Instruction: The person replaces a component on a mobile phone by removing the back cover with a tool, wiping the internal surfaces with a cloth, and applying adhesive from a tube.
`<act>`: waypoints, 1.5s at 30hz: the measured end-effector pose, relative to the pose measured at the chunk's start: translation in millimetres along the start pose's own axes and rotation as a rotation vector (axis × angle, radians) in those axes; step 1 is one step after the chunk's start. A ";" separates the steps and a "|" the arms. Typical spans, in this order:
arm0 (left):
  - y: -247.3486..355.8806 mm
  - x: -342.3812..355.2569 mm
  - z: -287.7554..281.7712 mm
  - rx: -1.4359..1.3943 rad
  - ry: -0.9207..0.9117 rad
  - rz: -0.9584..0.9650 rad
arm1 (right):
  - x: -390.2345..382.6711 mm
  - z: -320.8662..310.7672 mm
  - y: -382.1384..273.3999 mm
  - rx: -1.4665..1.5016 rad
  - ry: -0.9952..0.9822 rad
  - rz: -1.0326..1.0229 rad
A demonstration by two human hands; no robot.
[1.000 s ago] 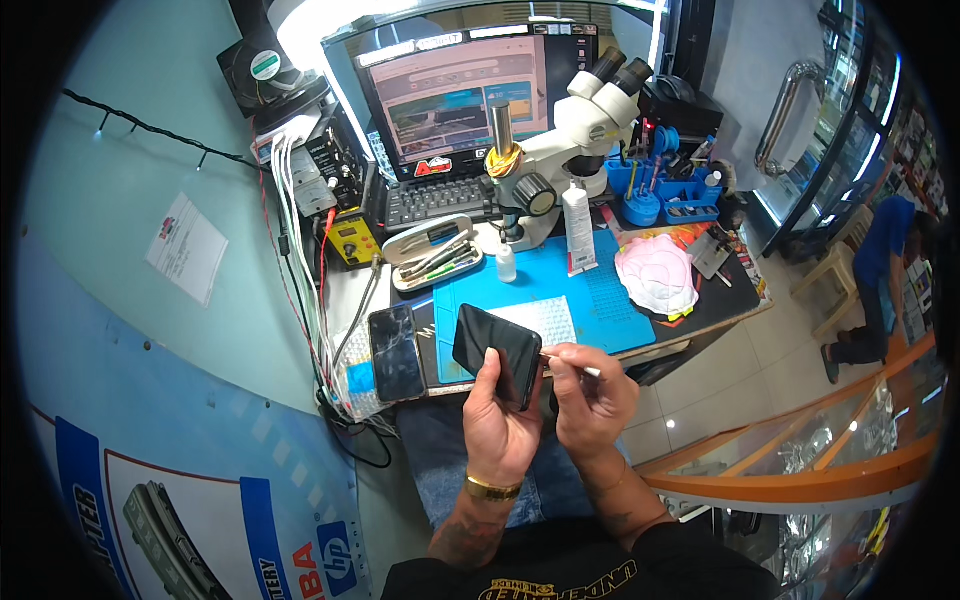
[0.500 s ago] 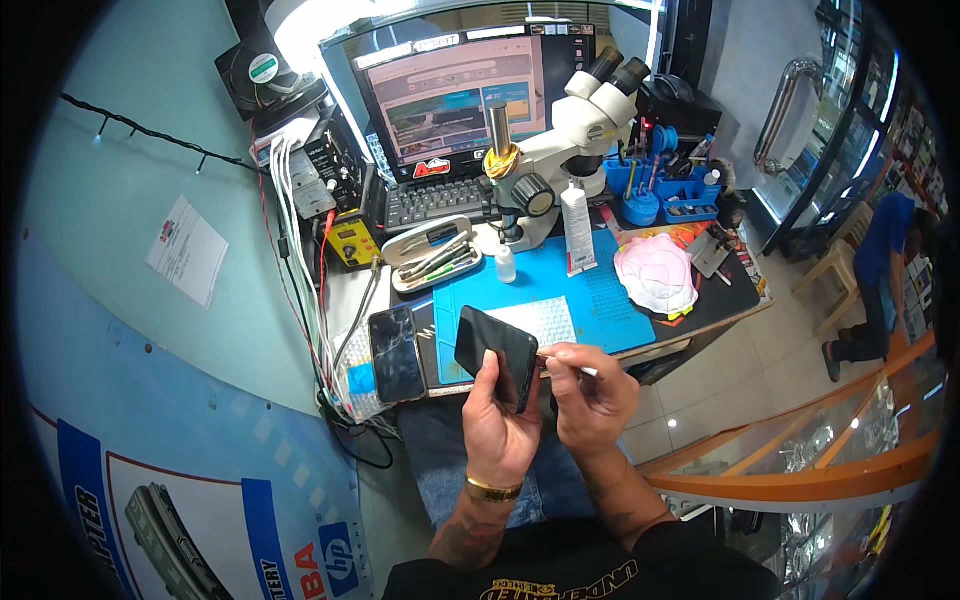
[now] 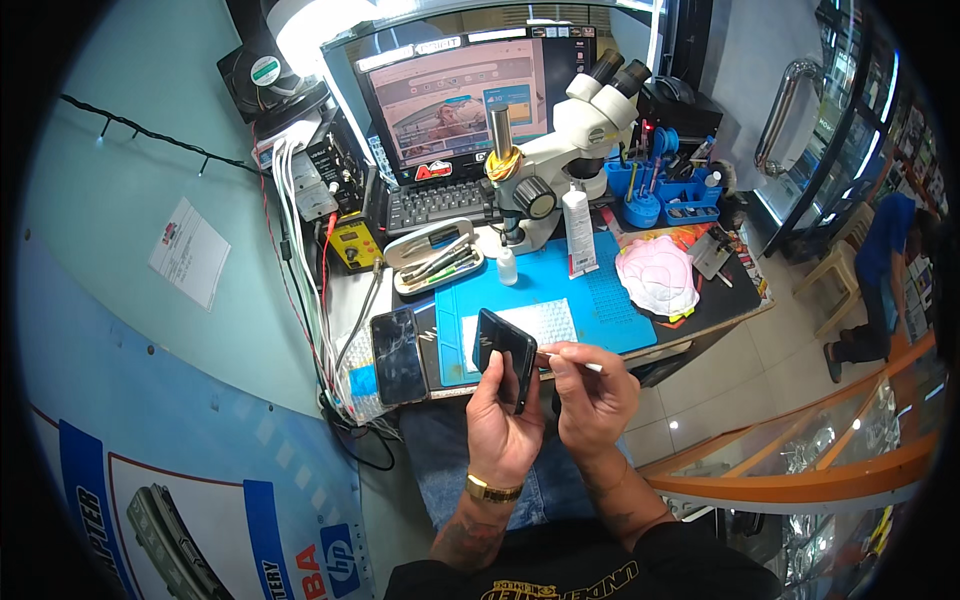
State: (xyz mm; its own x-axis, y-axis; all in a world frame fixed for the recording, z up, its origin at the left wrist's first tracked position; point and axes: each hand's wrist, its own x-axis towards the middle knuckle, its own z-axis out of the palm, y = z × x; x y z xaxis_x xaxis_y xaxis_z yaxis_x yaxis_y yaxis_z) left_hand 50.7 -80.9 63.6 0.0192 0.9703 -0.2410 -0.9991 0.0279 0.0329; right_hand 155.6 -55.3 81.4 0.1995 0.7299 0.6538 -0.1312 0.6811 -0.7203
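My left hand (image 3: pixel 503 425) is closed round a black smartphone (image 3: pixel 512 362), thumb on its dark face and fingers behind. The phone is tilted, with one long edge turned toward my right hand (image 3: pixel 597 400). That hand pinches a thin stick-like tool with a white end (image 3: pixel 593 367), its other end reaching the phone's right edge. Exactly what the tip touches is too small to tell. A second dark smartphone (image 3: pixel 398 356) with a cracked-looking screen lies on the bench to the left of my hands.
Beyond my hands lie a blue work mat (image 3: pixel 610 318), a small white bottle (image 3: pixel 507 267), a white tube (image 3: pixel 578 230) and a tool case (image 3: pixel 436 258). A microscope (image 3: pixel 590 130) stands behind, before a monitor (image 3: pixel 450 95). Pink cloth (image 3: pixel 657 275) lies right. Another person (image 3: pixel 885 275) bends far right.
The held phone has turned, so its face looks narrower and its side edge shows more. Both hands keep their grips with little movement. The picture on the monitor has changed.
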 end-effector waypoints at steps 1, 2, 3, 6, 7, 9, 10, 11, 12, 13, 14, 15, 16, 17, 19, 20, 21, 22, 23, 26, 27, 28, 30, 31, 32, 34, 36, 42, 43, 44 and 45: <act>-0.4 -0.2 0.4 0.002 0.000 0.009 | 0.2 -0.2 -0.1 -0.013 -0.006 -0.005; -1.6 -0.2 1.0 0.001 0.001 0.008 | 0.5 -0.9 -0.1 -0.027 -0.012 -0.010; -2.9 -0.1 2.1 0.004 -0.001 0.016 | 1.0 -1.5 0.0 -0.030 -0.012 -0.010; -6.4 -3.6 10.3 0.019 -0.020 0.045 | 3.9 -1.9 -0.5 -0.080 -0.024 -0.031; -7.2 -4.4 11.8 0.030 -0.037 0.066 | 5.9 -1.7 -1.8 -0.126 -0.053 -0.062; -3.3 -3.1 8.4 0.015 -0.038 0.046 | 4.5 0.3 -1.8 -0.170 -0.080 -0.093; -1.6 -1.7 5.4 0.000 -0.039 0.027 | -0.1 2.1 1.5 -0.040 -0.022 -0.026; -0.4 0.2 1.0 0.000 -0.039 0.030 | -2.7 3.6 3.6 0.092 0.033 0.043; 0.9 2.0 -3.8 -0.033 -0.016 0.000 | -2.9 4.0 3.6 0.095 0.031 0.043; 1.8 2.5 -5.9 -0.065 0.007 -0.029 | -2.9 4.1 3.5 0.091 0.029 0.044; 0.9 2.9 -5.3 -0.066 0.008 -0.032 | -2.8 2.4 3.8 0.081 0.029 0.044; -0.1 3.0 -3.5 -0.076 -0.007 -0.038 | -2.4 1.2 4.2 0.077 0.030 0.044; -0.9 3.2 -2.7 -0.085 -0.022 -0.043 | -1.6 0.1 4.7 0.040 0.006 0.029; -0.1 2.8 -2.7 -0.084 -0.023 -0.042 | -0.8 0.4 4.4 0.006 -0.020 0.013; 2.0 1.7 -2.9 -0.084 -0.059 -0.040 | 0.4 0.6 2.4 -0.017 -0.035 -0.001; 1.6 1.7 -2.3 -0.085 -0.060 -0.040 | 0.9 -0.1 2.1 -0.045 -0.051 -0.016; 1.1 1.4 -1.0 -0.084 -0.056 -0.042 | 1.1 -0.5 2.4 -0.045 -0.052 -0.016; 0.7 1.3 -0.4 -0.083 -0.052 -0.043 | 1.2 -0.8 2.8 -0.056 -0.055 -0.020; 0.1 1.6 -1.2 -0.083 -0.051 -0.044 | 1.2 -1.1 3.2 -0.068 -0.056 -0.024; -0.9 1.9 -2.0 -0.060 -0.015 0.014 | 5.8 1.1 -1.2 -0.139 -0.061 -0.052; -1.0 1.5 0.0 -0.055 -0.015 0.021 | 5.1 0.9 -0.5 -0.139 -0.060 -0.050; -1.1 1.1 1.0 -0.049 -0.014 0.028 | 3.9 0.2 1.2 -0.143 -0.064 -0.067; 0.1 1.7 -0.2 -0.030 0.001 0.027 | 3.4 -0.4 2.7 -0.144 -0.068 -0.088; 0.7 2.0 -0.6 -0.012 0.018 0.025 | 3.3 -1.2 2.9 -0.140 -0.078 -0.100; 0.9 2.5 -0.7 -0.012 0.018 0.025 | 2.9 -2.2 3.2 -0.137 -0.089 -0.111; 1.3 3.6 -0.5 -0.030 0.013 0.012 | 2.4 -3.0 3.3 -0.138 -0.099 -0.113; 1.5 4.3 -1.0 -0.036 0.015 0.015 | 2.7 -3.7 2.7 -0.140 -0.108 -0.116; -1.3 0.6 2.3 -0.003 0.005 0.053 | 3.8 -4.5 -0.3 -0.160 -0.128 -0.083; -1.0 0.4 2.5 0.003 0.021 0.061 | 3.5 -4.2 -0.4 -0.160 -0.128 -0.087; -1.3 0.8 1.8 0.003 0.022 0.060 | 3.2 -4.8 -0.2 -0.163 -0.127 -0.089; -1.4 1.1 0.9 -0.007 -0.036 0.048 | 3.8 -5.1 -1.3 -0.164 -0.127 -0.089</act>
State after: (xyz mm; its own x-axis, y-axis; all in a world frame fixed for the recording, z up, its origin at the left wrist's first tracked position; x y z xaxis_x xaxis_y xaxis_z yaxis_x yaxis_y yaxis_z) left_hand 52.1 -79.6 64.1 -0.0277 0.9786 -0.2038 -0.9991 -0.0207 0.0363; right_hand 161.6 -53.7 83.7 0.0777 0.6759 0.7329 0.0428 0.7322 -0.6798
